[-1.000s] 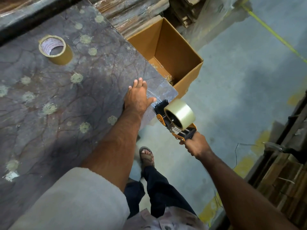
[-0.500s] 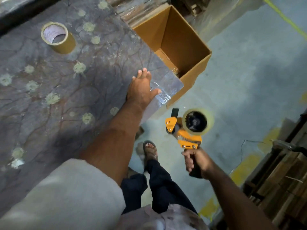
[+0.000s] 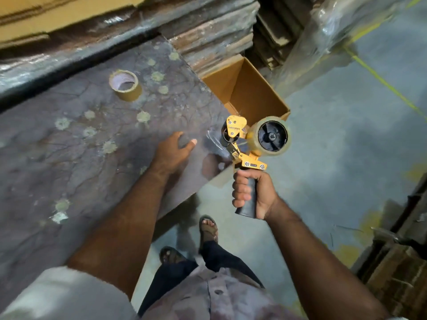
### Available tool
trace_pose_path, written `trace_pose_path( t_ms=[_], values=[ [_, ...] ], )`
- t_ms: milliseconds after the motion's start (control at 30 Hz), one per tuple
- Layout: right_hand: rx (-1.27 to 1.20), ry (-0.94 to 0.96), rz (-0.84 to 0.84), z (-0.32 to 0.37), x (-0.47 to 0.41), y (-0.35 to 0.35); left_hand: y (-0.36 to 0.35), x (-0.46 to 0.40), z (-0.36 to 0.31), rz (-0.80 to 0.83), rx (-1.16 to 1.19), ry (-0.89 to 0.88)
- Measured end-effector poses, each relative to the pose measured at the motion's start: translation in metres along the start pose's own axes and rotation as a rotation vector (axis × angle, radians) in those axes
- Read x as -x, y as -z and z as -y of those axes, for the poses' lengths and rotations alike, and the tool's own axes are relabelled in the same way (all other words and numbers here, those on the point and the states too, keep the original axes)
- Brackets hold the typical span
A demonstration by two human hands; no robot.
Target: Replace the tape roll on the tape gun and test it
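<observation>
My right hand (image 3: 253, 190) grips the black handle of an orange tape gun (image 3: 242, 146), held upright beyond the table's near right corner. A clear tape roll (image 3: 272, 137) sits on the gun's black hub. My left hand (image 3: 172, 152) hovers palm-down with fingers spread over the patterned table (image 3: 69, 146), just left of the gun. A strip of clear tape (image 3: 215, 144) lies stuck on the table corner next to the gun's nose. A nearly bare cardboard tape core (image 3: 126, 85) stands on the table farther back.
An open, empty-looking cardboard box (image 3: 258, 93) stands on the floor past the table corner. Stacked flattened cartons (image 3: 219, 31) line the back. More cardboard stacks (image 3: 399, 262) stand at the right. My sandalled feet (image 3: 208, 227) are on the grey concrete floor.
My right hand has raised the tape gun off the table corner and turned it upright, handle down. The left hand slid back and lifted its fingers. My view shifted down the table.
</observation>
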State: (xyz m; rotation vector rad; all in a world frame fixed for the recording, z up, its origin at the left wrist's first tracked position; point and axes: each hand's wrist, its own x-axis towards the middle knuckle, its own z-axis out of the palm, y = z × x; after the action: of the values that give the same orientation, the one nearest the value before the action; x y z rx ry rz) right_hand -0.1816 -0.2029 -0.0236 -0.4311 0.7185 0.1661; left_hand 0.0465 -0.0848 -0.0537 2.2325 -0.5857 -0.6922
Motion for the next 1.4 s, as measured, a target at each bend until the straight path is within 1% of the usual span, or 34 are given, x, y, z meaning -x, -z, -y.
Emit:
trace_pose_path(
  t_ms=[133, 233, 300, 400, 467, 533, 600, 667, 733, 867, 1033, 1233, 1333, 1367, 1400],
  values=[
    [0.091, -0.021, 0.075, 0.005, -0.015, -0.043, 0.047, 0.026, 0.019, -0.122, 0.103, 0.048],
    [0.135, -0.038, 0.115, 0.005, -0.027, -0.068, 0.081, 0.047, 0.029, -0.184, 0.131, 0.089],
    [0.178, -0.035, 0.09, 0.007, -0.036, -0.083, 0.098, 0.058, 0.041, -0.231, 0.143, 0.12],
    [0.304, 0.004, -0.031, 0.012, -0.057, -0.097, 0.118, 0.072, 0.059, -0.292, 0.164, 0.172],
    [0.495, 0.059, -0.161, 0.018, -0.078, -0.1, 0.125, 0.081, 0.069, -0.327, 0.194, 0.202],
    [0.791, 0.167, -0.335, 0.025, -0.099, -0.103, 0.131, 0.087, 0.075, -0.344, 0.221, 0.24],
    [1.125, 0.28, -0.473, 0.034, -0.118, -0.106, 0.136, 0.089, 0.08, -0.356, 0.214, 0.27],
    [1.458, 0.32, -0.559, 0.042, -0.133, -0.109, 0.138, 0.084, 0.082, -0.37, 0.206, 0.287],
    [1.61, 0.354, -0.583, 0.047, -0.149, -0.112, 0.138, 0.077, 0.077, -0.346, 0.149, 0.288],
    [1.738, 0.366, -0.568, 0.051, -0.185, -0.114, 0.132, 0.057, 0.07, -0.296, 0.057, 0.313],
    [1.701, 0.413, -0.618, 0.061, -0.215, -0.111, 0.111, 0.042, 0.059, -0.271, 0.019, 0.356],
    [1.708, 0.399, -0.585, 0.073, -0.229, -0.107, 0.102, 0.034, 0.054, -0.268, -0.044, 0.39],
    [1.745, 0.403, -0.579, 0.075, -0.223, -0.104, 0.106, 0.031, 0.052, -0.269, -0.139, 0.327],
    [1.768, 0.432, -0.591, 0.076, -0.216, -0.107, 0.107, 0.03, 0.05, -0.28, -0.19, 0.291],
    [1.78, 0.509, -0.605, 0.076, -0.213, -0.106, 0.108, 0.028, 0.05, -0.294, -0.227, 0.242]
  ],
)
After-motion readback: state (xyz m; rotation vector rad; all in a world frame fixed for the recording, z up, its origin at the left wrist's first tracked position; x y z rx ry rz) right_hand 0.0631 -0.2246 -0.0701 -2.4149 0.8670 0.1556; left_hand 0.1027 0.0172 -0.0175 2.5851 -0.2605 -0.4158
